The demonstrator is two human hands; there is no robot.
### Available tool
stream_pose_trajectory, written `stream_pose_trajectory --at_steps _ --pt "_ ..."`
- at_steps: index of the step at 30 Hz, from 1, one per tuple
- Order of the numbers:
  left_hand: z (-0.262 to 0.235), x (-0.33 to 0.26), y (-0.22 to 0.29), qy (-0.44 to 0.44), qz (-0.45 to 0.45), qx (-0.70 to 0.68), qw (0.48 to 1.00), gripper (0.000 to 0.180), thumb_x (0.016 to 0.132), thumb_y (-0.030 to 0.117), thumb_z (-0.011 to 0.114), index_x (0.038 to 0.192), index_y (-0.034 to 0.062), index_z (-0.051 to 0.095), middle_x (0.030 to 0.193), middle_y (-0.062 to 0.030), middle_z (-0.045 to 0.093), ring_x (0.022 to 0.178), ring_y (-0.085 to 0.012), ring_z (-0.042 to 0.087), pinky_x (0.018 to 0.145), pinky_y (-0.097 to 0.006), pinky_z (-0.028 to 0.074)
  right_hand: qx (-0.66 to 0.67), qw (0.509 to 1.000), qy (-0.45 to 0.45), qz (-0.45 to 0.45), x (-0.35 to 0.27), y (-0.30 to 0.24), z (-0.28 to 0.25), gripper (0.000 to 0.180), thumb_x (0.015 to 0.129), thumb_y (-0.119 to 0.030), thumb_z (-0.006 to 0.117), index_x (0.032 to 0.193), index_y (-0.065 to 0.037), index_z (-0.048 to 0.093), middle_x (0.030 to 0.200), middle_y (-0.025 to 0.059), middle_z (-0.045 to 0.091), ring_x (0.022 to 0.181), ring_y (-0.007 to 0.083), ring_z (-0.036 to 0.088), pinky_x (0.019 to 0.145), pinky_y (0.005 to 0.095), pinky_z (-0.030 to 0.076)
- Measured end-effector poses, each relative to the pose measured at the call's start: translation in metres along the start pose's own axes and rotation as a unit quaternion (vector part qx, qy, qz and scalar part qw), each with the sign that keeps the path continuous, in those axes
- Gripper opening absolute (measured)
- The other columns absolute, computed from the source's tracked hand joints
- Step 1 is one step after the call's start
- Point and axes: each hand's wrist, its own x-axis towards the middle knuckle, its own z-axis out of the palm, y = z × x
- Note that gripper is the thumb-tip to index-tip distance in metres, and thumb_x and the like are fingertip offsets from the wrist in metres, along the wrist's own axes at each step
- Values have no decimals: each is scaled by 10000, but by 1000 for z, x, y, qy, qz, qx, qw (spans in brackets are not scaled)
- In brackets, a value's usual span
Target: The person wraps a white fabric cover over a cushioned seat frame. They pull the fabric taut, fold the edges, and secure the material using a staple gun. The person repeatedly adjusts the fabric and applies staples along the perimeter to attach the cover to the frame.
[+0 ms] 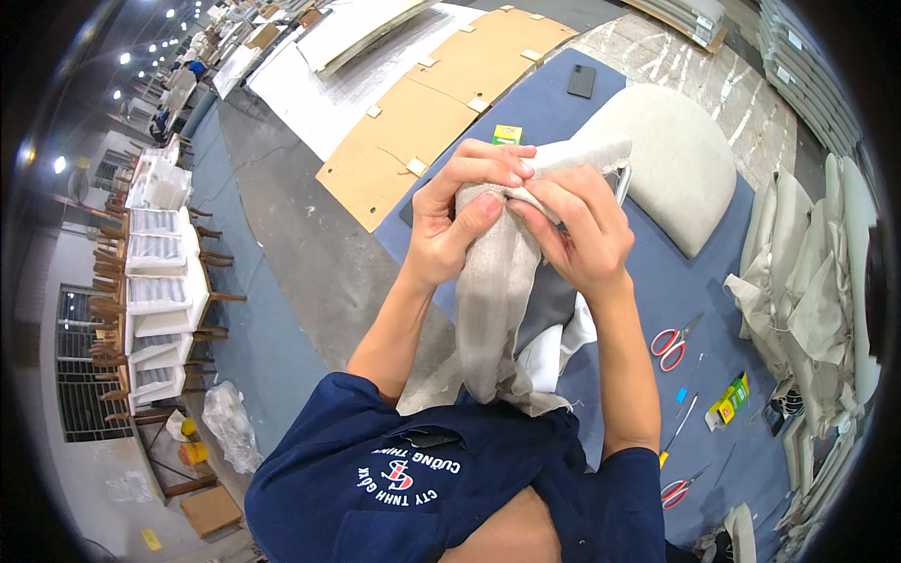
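Note:
A strip of beige-grey upholstery fabric [486, 291] is gathered up in front of my chest, its lower end hanging against my shirt. My left hand [455, 211] pinches its upper edge between thumb and fingers. Close beside it, my right hand [587, 225] grips a folded edge of the same fabric. The fingertips nearly meet at the fold; whatever lies inside it is hidden. Behind my right hand lies a rounded, light grey upholstered panel [666, 164]. A white piece of material [554, 352] shows below the hands.
The blue-covered table [699, 281] bears red-handled scissors [668, 349], a second pair [676, 494], a thin yellow-handled tool [666, 456], a green-yellow box [729, 402] and a phone [581, 81]. Fabric pieces [807, 281] hang at the right. Brown board [450, 103] lies ahead; chairs [164, 286] stand left.

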Motion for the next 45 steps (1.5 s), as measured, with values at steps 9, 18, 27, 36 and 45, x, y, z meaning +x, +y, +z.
stream_pose_trajectory --at_steps 9,18,27,36,45 --pt "0 1 2 -2 -10 1 1000 178 1008 99 589 1129 5 682 1151 -169 675 1198 -325 633 1156 -596 436 -64 996 1 -65 -10 -4 -3 342 740 81 861 1059 46 744 908 128 724 759 268 696 619 362 551" --pt "0 -1 0 5 -11 -22 1000 172 1000 111 588 1092 12 693 1110 -157 669 1120 -268 638 1156 -614 425 -99 993 -43 -43 -9 -29 -7 364 675 83 822 1033 72 755 902 100 696 738 231 644 606 329 511" --pt "1 -5 -1 15 -3 -31 999 166 1028 134 578 1079 19 687 1100 -156 659 1090 -263 640 1144 -645 423 -48 996 -55 43 -19 -53 5 483 687 -9 704 1146 142 705 929 171 647 778 271 609 662 362 528" --pt "-7 -15 1 47 -14 -19 999 202 1071 192 552 1102 19 652 1111 -176 652 1194 -363 633 1111 -636 440 -50 993 -76 76 -23 -66 20 413 762 40 724 1163 131 689 929 178 625 814 294 635 723 372 563" --pt "-7 -21 13 88 -73 49 992 424 1126 340 374 1118 -3 623 1181 -212 642 1259 -457 614 1072 -576 491 -74 990 -104 68 -23 -81 29 407 775 25 725 1164 125 661 959 188 628 835 313 663 745 384 593"
